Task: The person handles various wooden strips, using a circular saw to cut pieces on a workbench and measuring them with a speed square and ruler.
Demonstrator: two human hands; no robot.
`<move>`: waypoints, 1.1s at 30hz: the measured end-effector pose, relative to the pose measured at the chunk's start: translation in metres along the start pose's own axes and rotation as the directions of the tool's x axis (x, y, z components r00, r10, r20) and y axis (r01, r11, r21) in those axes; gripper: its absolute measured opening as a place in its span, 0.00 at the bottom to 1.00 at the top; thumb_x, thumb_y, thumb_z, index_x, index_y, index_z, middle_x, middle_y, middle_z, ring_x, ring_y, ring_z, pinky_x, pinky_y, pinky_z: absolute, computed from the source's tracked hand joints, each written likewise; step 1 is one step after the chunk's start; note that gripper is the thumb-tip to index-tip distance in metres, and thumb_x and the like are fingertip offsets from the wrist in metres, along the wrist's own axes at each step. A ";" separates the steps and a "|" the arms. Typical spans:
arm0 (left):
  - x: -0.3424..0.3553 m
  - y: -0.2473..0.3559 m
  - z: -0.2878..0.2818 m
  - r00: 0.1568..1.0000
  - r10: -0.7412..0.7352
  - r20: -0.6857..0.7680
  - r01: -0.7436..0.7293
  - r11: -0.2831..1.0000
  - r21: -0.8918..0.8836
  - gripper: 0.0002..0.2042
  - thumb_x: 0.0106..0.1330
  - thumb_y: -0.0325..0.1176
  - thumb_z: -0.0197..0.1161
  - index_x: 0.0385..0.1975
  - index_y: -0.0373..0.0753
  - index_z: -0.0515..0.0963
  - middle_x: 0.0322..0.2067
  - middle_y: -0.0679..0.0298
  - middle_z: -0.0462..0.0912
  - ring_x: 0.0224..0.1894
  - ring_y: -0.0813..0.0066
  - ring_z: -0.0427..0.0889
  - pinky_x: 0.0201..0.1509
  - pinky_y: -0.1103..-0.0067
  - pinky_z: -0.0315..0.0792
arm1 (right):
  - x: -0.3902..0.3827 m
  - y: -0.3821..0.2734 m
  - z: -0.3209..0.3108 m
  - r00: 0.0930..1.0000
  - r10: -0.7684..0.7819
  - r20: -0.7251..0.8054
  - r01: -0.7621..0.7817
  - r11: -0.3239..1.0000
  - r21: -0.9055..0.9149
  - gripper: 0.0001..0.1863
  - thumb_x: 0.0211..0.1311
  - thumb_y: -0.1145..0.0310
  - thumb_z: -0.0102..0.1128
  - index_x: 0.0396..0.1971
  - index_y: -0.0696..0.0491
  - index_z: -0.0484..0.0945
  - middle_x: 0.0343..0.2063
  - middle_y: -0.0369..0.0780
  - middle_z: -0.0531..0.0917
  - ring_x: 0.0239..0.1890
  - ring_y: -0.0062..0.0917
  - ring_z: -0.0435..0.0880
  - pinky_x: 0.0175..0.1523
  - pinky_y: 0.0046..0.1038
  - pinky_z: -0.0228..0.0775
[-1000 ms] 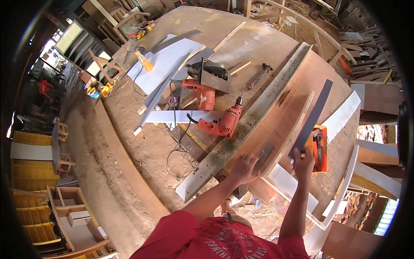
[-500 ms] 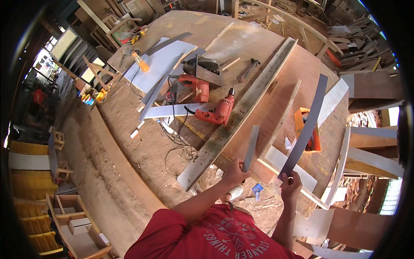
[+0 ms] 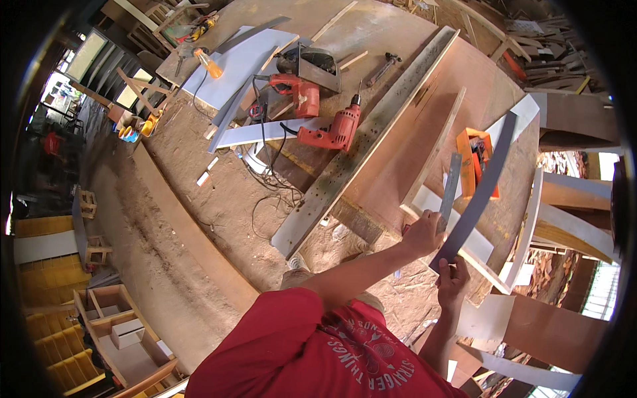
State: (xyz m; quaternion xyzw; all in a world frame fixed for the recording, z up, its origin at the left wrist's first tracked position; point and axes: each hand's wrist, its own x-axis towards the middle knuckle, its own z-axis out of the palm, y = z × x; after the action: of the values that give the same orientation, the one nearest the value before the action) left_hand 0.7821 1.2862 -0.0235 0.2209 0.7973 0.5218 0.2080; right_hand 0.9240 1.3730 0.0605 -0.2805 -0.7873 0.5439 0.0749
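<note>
My left hand [image 3: 424, 233] is closed around the lower end of a short, flat grey strip [image 3: 453, 182], which points up and away over the bench. Beside it, my right hand [image 3: 453, 276] pinches the near end of a long dark grey strip [image 3: 489, 189]. This longer strip curves up to the right and passes in front of an orange toolbox [image 3: 466, 174] with tools inside. Both strips are held apart at their far ends, the short one left of the long one. Under my hands lies a white panel piece [image 3: 472, 233] framed by a wooden batten.
A long speckled board [image 3: 371, 149] crosses the bench diagonally. Left of it lie a red drill [image 3: 335, 131], a red circular saw [image 3: 304, 96], a hammer [image 3: 385, 68] and tangled cords [image 3: 269, 176]. An orange bottle [image 3: 210, 64] rests on a white panel [image 3: 237, 69]. Shelving [image 3: 123, 331] stands lower left.
My left hand has moved right with the short strip, bringing it close beside the long strip. My right hand keeps hold of the long strip, nearly in place. The view has shifted slightly.
</note>
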 end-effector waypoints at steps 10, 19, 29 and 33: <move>-0.183 -0.030 -0.233 0.987 0.143 -0.071 -0.082 0.069 -0.994 0.33 0.83 0.56 0.38 0.70 0.32 0.65 0.57 0.43 0.83 0.55 0.51 0.87 0.65 0.56 0.77 | -0.103 -0.059 0.160 0.751 -0.285 0.596 0.219 0.958 0.183 0.06 0.73 0.77 0.62 0.46 0.60 0.81 0.35 0.38 0.86 0.33 0.18 0.84 0.38 0.25 0.76; -0.387 -0.155 -0.431 0.647 -0.531 -0.548 -0.247 0.534 -0.809 0.14 0.79 0.38 0.60 0.56 0.37 0.76 0.34 0.63 0.83 0.27 0.74 0.84 0.29 0.77 0.79 | -0.216 -0.042 0.364 0.425 0.025 0.905 0.306 0.937 -0.170 0.15 0.72 0.63 0.67 0.51 0.55 0.84 0.32 0.43 0.89 0.37 0.31 0.89 0.42 0.34 0.80; -0.490 -0.304 -0.402 0.385 -0.800 -0.459 -0.089 0.463 -0.882 0.16 0.77 0.37 0.60 0.55 0.32 0.76 0.33 0.60 0.82 0.26 0.73 0.82 0.28 0.75 0.76 | -0.252 0.152 0.395 0.125 0.479 0.869 0.703 0.576 -0.418 0.15 0.62 0.58 0.63 0.41 0.51 0.89 0.43 0.52 0.88 0.47 0.48 0.88 0.51 0.47 0.78; -0.485 -0.329 -0.369 0.354 -0.841 -0.408 -0.031 0.426 -0.904 0.16 0.77 0.38 0.62 0.55 0.32 0.76 0.32 0.61 0.82 0.26 0.73 0.82 0.27 0.75 0.76 | -0.257 0.169 0.386 0.002 0.403 0.915 0.584 0.742 -0.328 0.18 0.67 0.57 0.58 0.41 0.55 0.88 0.43 0.55 0.88 0.47 0.49 0.88 0.53 0.48 0.77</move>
State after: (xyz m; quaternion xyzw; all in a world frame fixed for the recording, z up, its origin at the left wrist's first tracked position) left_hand 0.9257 0.6190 -0.1425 -0.4286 0.4823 0.7640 0.0078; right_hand 1.0352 0.9662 -0.1961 0.2413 -0.7482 0.2494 -0.5655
